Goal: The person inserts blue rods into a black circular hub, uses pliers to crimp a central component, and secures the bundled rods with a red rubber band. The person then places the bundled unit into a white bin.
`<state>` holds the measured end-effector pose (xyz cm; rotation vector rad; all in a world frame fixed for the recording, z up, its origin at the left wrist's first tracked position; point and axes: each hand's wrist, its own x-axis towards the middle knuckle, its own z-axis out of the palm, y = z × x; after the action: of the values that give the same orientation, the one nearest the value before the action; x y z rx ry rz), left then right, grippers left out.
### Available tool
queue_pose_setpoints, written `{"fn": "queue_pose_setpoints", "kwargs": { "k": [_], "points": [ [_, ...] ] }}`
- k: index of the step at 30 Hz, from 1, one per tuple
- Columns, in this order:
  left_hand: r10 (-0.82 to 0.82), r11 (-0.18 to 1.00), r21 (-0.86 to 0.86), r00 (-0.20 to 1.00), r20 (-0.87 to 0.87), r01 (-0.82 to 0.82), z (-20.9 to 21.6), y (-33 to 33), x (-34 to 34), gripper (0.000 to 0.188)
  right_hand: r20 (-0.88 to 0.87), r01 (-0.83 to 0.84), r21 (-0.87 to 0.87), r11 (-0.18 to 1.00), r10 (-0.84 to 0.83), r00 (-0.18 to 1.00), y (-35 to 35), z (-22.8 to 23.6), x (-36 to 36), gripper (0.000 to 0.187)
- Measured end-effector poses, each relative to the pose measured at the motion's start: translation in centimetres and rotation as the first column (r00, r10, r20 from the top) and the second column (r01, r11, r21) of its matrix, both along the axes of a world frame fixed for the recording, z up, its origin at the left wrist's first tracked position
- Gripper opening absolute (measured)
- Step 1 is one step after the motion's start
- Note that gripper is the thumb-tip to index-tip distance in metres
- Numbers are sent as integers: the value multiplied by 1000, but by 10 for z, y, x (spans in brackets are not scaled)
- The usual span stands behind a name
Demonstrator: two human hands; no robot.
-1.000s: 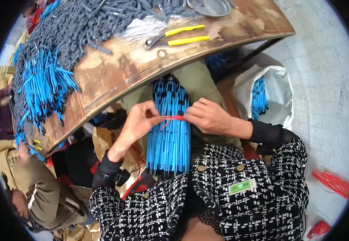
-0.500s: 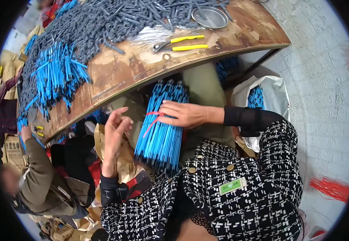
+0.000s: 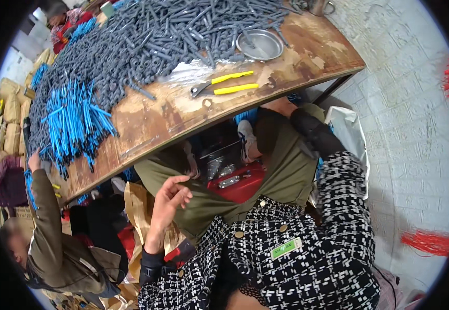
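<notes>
My left hand (image 3: pixel 169 205) is raised over my left thigh, fingers loosely bent and apart, holding nothing. My right arm stretches forward past my right knee, and my right hand (image 3: pixel 280 106) reaches under the table edge, which hides its fingers. Close beside it, the end of a blue bundle of thin rods (image 3: pixel 246 117) shows below the edge; whether the hand grips it cannot be made out. On the wooden table (image 3: pixel 147 121) lie yellow-handled cutting pliers (image 3: pixel 227 84), a heap of blue rods (image 3: pixel 77 121) and a large pile of dark grey rod-like parts (image 3: pixel 157 36).
A round metal dish (image 3: pixel 260 45) sits beside the grey pile. A red container (image 3: pixel 240 182) stands on the floor between my legs. A white sack (image 3: pixel 351 139) is at my right, red strands (image 3: pixel 427 242) are by the wall, and a co-worker (image 3: pixel 64 227) sits at my left.
The tied blue bundle has left my lap. My right hand has moved from it, forward and right, to under the table edge. My left hand has shifted slightly right and lower.
</notes>
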<state>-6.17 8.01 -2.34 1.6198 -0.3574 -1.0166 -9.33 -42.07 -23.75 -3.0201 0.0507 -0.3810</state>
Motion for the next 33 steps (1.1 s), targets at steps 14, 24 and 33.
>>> {"fn": "queue_pose_setpoints", "kwargs": {
  "k": [14, 24, 33],
  "points": [
    [-399, 917, 22, 915, 54, 399, 23, -116, -10, 21, -229, -34, 929, 368, 647, 728, 177, 187, -163, 55],
    [-736, 675, 92, 677, 15, 732, 31, -194, -70, 21, -774, 922, 352, 160, -503, 383, -73, 65, -405, 27],
    [-595, 756, 281, 800, -78, 591, 4, -188, -49, 22, -582, 752, 187, 632, -545, 603, 39, -145, -356, 43]
  ]
}}
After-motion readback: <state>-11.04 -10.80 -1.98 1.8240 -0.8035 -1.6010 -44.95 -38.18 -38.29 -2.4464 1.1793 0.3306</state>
